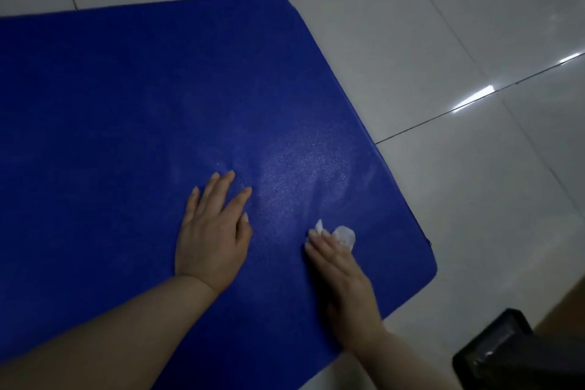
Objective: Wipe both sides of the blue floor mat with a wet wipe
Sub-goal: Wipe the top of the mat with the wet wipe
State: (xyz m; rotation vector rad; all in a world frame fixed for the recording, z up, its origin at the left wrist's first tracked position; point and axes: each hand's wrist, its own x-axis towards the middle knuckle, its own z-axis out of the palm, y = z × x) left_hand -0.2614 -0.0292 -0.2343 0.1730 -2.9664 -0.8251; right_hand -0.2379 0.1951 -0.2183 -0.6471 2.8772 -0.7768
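Here the blue floor mat (158,120) lies flat on a pale tiled floor (474,168), and everything else is best placed against it. The left hand (212,231) rests palm down near the middle of the mat's near half, fingers straight and a little spread, holding nothing; it looks to be pinning the mat so it does not slide. The right hand (342,272) lies closer to the mat's right edge, its fingers laid out long over a crumpled white wet wipe (343,235), pressing it onto the surface. Parts of the wipe poke out past the fingertips. Whether the thumb pinches the wipe from below cannot be told.

A faint, damp-looking sheen shows on the mat just beyond the two hands, so the step in hand seems to be wiping the upper side, with much of the mat's far and left parts looking dry. The next move likely calls for steady downward pressure and long strokes toward the unwiped area, with the left hand bracing; the underside would still need the mat turned over. A dark object (493,355) sits on the floor off the mat's near right corner.
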